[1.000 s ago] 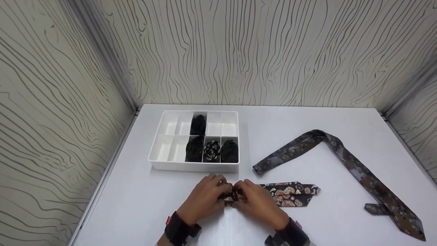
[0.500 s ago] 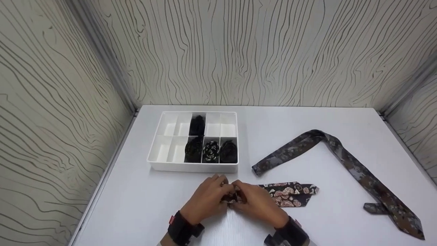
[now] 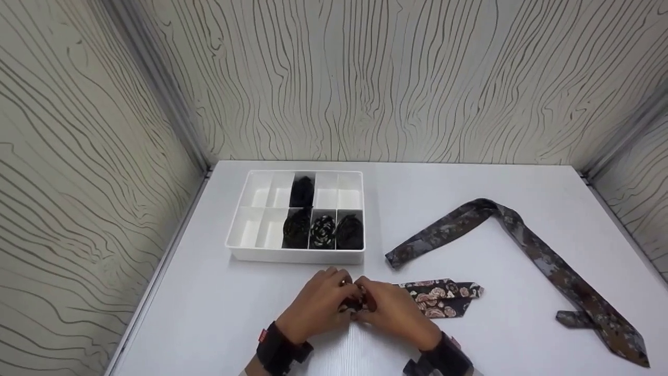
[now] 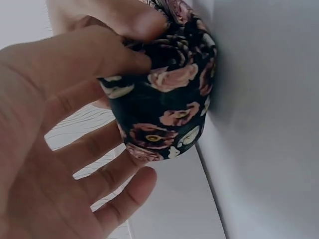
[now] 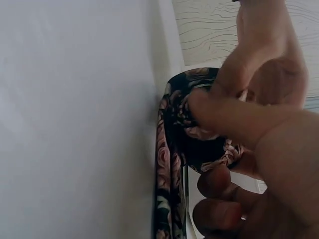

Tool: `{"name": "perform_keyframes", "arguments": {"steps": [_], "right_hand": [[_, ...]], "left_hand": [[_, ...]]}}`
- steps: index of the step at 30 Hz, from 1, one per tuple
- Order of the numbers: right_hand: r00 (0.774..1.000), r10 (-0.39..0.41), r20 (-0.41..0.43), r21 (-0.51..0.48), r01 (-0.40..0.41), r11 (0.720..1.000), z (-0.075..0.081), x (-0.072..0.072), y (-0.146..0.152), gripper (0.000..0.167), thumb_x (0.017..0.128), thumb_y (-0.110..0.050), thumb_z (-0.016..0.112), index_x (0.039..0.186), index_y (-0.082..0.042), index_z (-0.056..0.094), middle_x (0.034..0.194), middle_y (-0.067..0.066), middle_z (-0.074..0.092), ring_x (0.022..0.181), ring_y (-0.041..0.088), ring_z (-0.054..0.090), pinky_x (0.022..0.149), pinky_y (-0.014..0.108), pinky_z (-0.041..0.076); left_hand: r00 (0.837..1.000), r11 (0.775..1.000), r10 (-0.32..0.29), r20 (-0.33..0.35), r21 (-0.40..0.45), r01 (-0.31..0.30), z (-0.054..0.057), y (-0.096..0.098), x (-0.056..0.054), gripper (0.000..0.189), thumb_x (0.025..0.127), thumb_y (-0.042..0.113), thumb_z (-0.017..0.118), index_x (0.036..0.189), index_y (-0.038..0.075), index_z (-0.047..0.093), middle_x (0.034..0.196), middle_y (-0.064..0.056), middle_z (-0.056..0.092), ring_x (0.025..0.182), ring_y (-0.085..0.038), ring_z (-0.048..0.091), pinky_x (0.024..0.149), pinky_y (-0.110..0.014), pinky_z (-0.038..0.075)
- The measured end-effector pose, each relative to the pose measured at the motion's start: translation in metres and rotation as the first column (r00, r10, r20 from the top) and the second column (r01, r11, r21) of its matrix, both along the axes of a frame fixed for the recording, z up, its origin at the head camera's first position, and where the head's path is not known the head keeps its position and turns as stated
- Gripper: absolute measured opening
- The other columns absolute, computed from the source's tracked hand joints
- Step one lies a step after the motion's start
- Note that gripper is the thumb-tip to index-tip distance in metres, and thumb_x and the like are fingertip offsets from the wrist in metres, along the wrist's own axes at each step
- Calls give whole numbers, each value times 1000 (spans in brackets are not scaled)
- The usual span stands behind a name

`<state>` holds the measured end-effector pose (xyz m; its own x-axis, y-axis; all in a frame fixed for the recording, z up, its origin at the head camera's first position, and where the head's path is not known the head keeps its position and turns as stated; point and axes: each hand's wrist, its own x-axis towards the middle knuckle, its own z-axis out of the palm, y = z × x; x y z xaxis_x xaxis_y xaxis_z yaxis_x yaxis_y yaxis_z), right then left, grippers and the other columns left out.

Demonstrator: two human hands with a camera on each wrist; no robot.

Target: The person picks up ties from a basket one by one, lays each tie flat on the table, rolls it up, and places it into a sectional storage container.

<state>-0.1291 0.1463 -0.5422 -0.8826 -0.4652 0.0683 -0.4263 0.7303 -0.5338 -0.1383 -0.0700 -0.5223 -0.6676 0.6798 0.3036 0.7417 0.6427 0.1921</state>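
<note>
A dark necktie with pink roses (image 3: 441, 297) is partly wound into a roll, its flat ends lying out to the right on the table. My left hand (image 3: 317, 303) holds the roll from the left, with the thumb at its coiled edge in the left wrist view. From the other side my right hand (image 3: 394, 310) grips the same rolled necktie (image 5: 199, 124), thumb on the coil and fingers round its side. In the head view the hands cover most of the roll. The left wrist view shows the roll's floral outer face (image 4: 159, 114) standing on edge.
Behind the hands stands a white divided box (image 3: 297, 255), with rolled dark ties (image 3: 323, 231) in several compartments. A brown and grey patterned necktie (image 3: 543, 256) lies bent across the right of the white table (image 3: 209, 313). Patterned panels (image 3: 365, 78) enclose the back and sides.
The flat ends of the floral necktie have slid slightly left toward the hands. Both hands have shifted their fingers a little on the roll. The box and the other necktie stay in place.
</note>
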Motion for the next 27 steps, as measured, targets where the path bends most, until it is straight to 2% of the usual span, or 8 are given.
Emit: {"name": "perform_keyframes", "arguments": {"steps": [2, 6, 8, 11, 13, 17, 22, 27], "right_hand": [[1000, -11, 9, 4, 11, 1000, 1, -1, 0, 41, 83, -41, 89, 112, -25, 63, 82, -11, 63, 70, 3, 52, 61, 25, 42], [999, -15, 51, -33, 17, 999, 1, -1, 2, 43, 83, -43, 89, 114, -27, 64, 89, -12, 66, 76, 4, 58, 65, 26, 47], [999, -14, 41, -39, 16, 999, 0, -1, 4, 43, 84, -41, 88, 116, -27, 64, 95, -12, 68, 81, 6, 62, 68, 28, 50], [1000, -17, 2, -25, 17, 1000, -2, 0, 6, 43, 84, -36, 88, 118, -24, 65, 104, -8, 72, 91, 12, 69, 77, 33, 57], [1000, -22, -1, -20, 22, 1000, -2, 0, 7, 46, 83, -36, 89, 120, -23, 65, 107, -7, 73, 93, 15, 71, 78, 36, 59], [999, -25, 29, -46, 26, 999, 0, 0, 6, 54, 81, -37, 91, 126, -25, 64, 106, -7, 73, 91, 16, 70, 76, 36, 57], [999, -9, -43, 5, 9, 1000, -2, -1, 6, 44, 84, -33, 89, 117, -23, 62, 105, -5, 75, 92, 18, 73, 77, 37, 60], [1000, -15, -16, -1, 15, 1000, -1, -1, 7, 52, 81, -39, 91, 123, -24, 63, 109, -6, 76, 94, 18, 73, 78, 39, 60]], "left_hand": [[1000, 1000, 2, 4, -6, -2, 0, 1, 0, 38, 78, 31, 91, 112, 26, 75, 106, 6, 66, 98, -14, 58, 87, -30, 51], [1000, 1000, -2, -15, -3, 2, -1, 4, -1, 37, 78, 32, 92, 110, 27, 75, 106, 6, 65, 99, -14, 58, 87, -31, 50], [1000, 1000, -6, -17, 8, 6, -1, 5, -1, 34, 78, 30, 92, 108, 27, 76, 106, 5, 66, 101, -15, 58, 89, -32, 51], [1000, 1000, -3, -23, 5, 3, -3, 6, -2, 40, 76, 28, 90, 114, 26, 76, 109, 3, 65, 103, -16, 58, 91, -33, 52], [1000, 1000, -1, -16, 5, 1, -4, 5, -2, 43, 75, 26, 90, 115, 26, 74, 110, 3, 65, 103, -16, 58, 90, -33, 53], [1000, 1000, 4, -11, 5, -4, -5, 4, -3, 38, 75, 25, 91, 109, 27, 74, 108, 5, 65, 101, -15, 57, 87, -32, 51], [1000, 1000, 3, 8, 19, -3, -6, 5, -1, 39, 74, 21, 90, 109, 26, 74, 106, 4, 63, 97, -14, 55, 85, -31, 51], [1000, 1000, 10, -2, 7, -10, -5, 6, -2, 37, 75, 32, 92, 107, 27, 76, 105, 5, 64, 97, -14, 55, 85, -30, 50]]}}
